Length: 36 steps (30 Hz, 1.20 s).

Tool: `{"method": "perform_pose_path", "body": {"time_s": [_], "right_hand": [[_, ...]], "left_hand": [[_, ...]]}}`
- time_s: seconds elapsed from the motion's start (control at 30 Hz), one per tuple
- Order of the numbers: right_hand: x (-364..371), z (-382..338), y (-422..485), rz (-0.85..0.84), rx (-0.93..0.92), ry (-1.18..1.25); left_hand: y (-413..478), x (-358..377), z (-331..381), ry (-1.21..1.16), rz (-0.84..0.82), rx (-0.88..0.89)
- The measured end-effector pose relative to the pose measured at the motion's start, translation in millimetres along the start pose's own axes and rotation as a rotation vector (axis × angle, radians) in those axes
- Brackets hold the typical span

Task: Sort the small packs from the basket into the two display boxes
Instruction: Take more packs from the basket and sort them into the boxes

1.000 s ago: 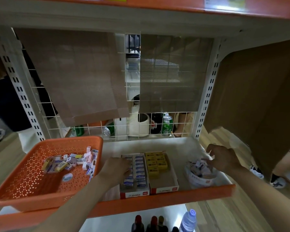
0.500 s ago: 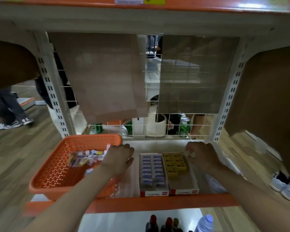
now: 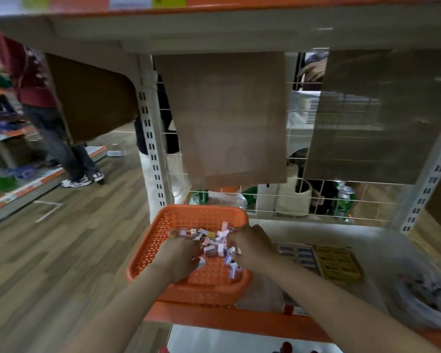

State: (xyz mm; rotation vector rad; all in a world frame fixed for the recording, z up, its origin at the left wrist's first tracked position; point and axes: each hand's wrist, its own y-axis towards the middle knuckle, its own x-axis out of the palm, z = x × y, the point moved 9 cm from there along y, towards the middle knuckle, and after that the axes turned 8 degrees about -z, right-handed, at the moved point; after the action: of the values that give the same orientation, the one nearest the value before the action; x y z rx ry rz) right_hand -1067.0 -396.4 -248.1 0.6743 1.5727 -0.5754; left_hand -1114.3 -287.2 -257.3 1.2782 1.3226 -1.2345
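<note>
**Progress.** Sorting is partly done. The blue display box (image 3: pixel 297 254) appears full of rows of blue-and-white packs. The yellow display box (image 3: pixel 337 263), touching its right side, holds yellow packs, though how full it is cannot be told from this angle. A loose heap of small packs (image 3: pixel 214 244) lies in the orange basket (image 3: pixel 163 240), so I judge a fair share of the work is left.

**Hands.** Both are inside the basket, on the heap. The left hand (image 3: pixel 178 256) lies knuckles-up on the heap's left edge with its fingers bent down out of sight. The right hand (image 3: pixel 250 248) is curled over the heap's right side. The pictures do not show whether either hand pinches a pack.

**Materials and shapes.**
- The basket is moulded plastic, rectangular with rounded corners. Its walls and floor are perforated throughout and its rim is smooth.
- The packs are small, boxy and printed, mostly white, pink and blue, and they lie at all angles.
- Both display boxes look to be thin printed card, open-topped and shallow.
- The shelf (image 3: pixel 227 322) has a pale flat deck and an orange front lip. A white wire grid (image 3: pixel 303 200) stands behind it.
- A pale round tub (image 3: pixel 423 299) at far right is too blurred to describe.
</note>
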Motion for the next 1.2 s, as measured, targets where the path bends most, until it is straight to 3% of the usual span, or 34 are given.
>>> {"method": "perform_pose_path", "body": {"time_s": [0.2, 0.33, 0.87, 1.2], "right_hand": [[29, -20, 14, -0.229, -0.011, -0.245], [38, -21, 14, -0.326, 0.012, -0.281], [45, -27, 7, -0.466, -0.055, -0.207], [51, -31, 9, -0.494, -0.11, -0.317]], "left_hand": [[-1, 13, -15, -0.087, -0.027, -0.014], [0, 21, -16, -0.106, -0.063, -0.017], [2, 23, -12, -0.123, -0.09, 0.0], [3, 26, -12, -0.116, -0.101, 0.002]]}}
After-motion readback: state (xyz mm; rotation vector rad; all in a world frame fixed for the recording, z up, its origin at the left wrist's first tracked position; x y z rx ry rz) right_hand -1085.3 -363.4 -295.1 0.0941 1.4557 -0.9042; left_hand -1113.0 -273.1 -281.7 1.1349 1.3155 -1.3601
